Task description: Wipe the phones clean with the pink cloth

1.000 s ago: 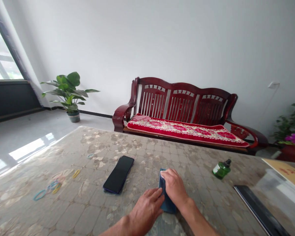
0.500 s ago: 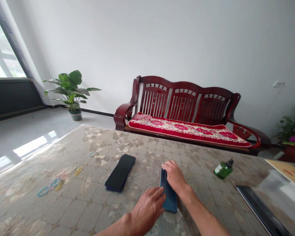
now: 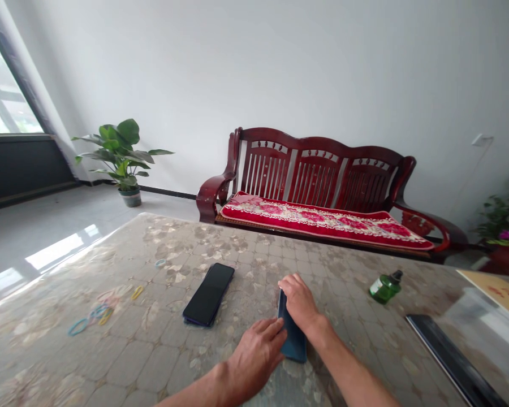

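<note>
A dark blue phone-like slab (image 3: 294,345) lies on the patterned tablecloth under both hands. My right hand (image 3: 299,299) is closed round its upper end, with the fingertips at the top edge. My left hand (image 3: 258,353) rests against its left side, fingers together and bent over the edge. What the left fingertips do underneath is hidden. To the left, a black phone (image 3: 210,294) lies face up on top of another dark blue one, slightly offset.
Coloured bands (image 3: 95,317) lie on the table (image 3: 152,350) at left. At right are a green bottle (image 3: 385,287), a long dark object (image 3: 449,356), a transparent box (image 3: 487,322) and a tan card (image 3: 496,288). Beyond stands a red wooden bench (image 3: 314,181).
The view has shifted slightly. Both hands stay at the blue slab in nearly the same pose.
</note>
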`<state>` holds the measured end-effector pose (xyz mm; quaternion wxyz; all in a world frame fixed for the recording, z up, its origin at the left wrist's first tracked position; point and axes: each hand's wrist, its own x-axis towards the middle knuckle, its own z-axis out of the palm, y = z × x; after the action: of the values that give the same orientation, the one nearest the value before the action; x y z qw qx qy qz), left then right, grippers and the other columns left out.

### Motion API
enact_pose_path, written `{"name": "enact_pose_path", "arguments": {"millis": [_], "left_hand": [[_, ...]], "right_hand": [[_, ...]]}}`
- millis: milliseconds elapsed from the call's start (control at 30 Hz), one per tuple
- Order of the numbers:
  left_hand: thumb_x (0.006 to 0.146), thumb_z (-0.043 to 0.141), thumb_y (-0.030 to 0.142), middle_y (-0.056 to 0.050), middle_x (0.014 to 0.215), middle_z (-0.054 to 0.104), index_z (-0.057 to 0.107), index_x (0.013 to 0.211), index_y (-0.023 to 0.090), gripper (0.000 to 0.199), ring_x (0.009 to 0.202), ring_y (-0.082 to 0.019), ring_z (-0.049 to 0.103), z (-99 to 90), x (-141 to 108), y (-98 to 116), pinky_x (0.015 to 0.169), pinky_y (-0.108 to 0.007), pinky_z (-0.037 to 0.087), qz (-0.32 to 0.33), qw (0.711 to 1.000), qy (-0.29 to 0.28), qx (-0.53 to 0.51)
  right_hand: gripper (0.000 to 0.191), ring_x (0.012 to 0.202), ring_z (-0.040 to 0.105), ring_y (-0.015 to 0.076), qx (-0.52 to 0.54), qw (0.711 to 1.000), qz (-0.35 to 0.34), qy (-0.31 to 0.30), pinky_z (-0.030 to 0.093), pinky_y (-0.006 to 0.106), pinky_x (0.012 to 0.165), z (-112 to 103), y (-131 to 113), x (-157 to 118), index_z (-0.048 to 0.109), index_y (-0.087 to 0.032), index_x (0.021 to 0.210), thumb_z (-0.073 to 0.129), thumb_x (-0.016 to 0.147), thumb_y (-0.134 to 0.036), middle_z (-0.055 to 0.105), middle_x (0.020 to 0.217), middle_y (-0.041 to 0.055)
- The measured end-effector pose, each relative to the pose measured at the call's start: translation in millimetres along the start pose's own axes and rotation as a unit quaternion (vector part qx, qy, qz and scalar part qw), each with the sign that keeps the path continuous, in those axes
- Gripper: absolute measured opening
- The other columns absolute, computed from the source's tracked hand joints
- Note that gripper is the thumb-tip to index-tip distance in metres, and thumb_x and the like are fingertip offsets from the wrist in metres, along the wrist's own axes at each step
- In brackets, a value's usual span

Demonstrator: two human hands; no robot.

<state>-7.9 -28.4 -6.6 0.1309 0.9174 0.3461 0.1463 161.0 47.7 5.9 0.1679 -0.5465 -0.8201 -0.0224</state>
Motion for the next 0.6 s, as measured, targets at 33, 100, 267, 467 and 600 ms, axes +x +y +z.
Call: {"name": "enact_pose_path", "arguments": {"millis": [33,100,267,467,600], "left_hand": [[0.093,0.059,0.022,-0.008,0.133,0.060,0.057,0.119,0.020,0.025,0.123,-0.025,0.055,0.6,0.0,-0.1,0.107,-0.038,0.043,0.000,1.000,0.000,-0.003],[0.093,0.060,0.021,-0.007,0.133,0.060,0.057,0.118,0.020,0.025,0.123,-0.025,0.055,2.5,0.2,-0.4,0.108,-0.037,0.042,-0.001,1.000,0.000,-0.006],[0.094,0.060,0.021,-0.007,0.133,0.060,0.057,0.118,0.019,0.024,0.122,-0.025,0.056,5.7,0.4,-0.9,0.107,-0.037,0.043,0.001,1.000,0.003,0.003],[0.093,0.060,0.019,-0.009,0.135,0.058,0.058,0.117,0.018,0.025,0.123,-0.025,0.055,6.2,0.6,-0.5,0.107,-0.037,0.042,0.002,1.000,-0.001,0.007],[0.091,0.063,0.019,-0.008,0.133,0.060,0.058,0.117,0.019,0.027,0.120,-0.025,0.057,6.5,1.1,0.5,0.106,-0.038,0.044,-0.005,1.000,0.004,-0.002]], "right_hand": [[0.034,0.096,0.056,0.0222,0.002,1.000,-0.003,0.005,0.045,0.031,0.087,-0.4,-0.8,-5.2,0.069,-0.024,0.091,0.046,0.087,0.000,0.067,0.094,0.0047],[0.035,0.097,0.055,0.0220,0.015,1.000,-0.015,0.010,0.045,0.031,0.087,-2.1,-2.7,-15.6,0.068,-0.024,0.094,0.046,0.085,0.001,0.068,0.097,0.0043],[0.035,0.097,0.055,0.0217,0.024,1.000,-0.011,0.013,0.045,0.031,0.087,-3.8,-0.6,-15.0,0.069,-0.024,0.095,0.045,0.087,0.000,0.068,0.097,0.0044],[0.032,0.096,0.057,0.0222,0.018,0.999,0.019,0.018,0.046,0.031,0.086,1.0,5.2,-0.6,0.070,-0.022,0.094,0.047,0.087,-0.001,0.069,0.096,0.0053],[0.034,0.101,0.057,0.0210,0.061,0.997,-0.020,0.040,0.047,0.031,0.091,-0.1,-5.3,-29.0,0.068,-0.022,0.102,0.048,0.085,0.000,0.069,0.106,0.0047]]}}
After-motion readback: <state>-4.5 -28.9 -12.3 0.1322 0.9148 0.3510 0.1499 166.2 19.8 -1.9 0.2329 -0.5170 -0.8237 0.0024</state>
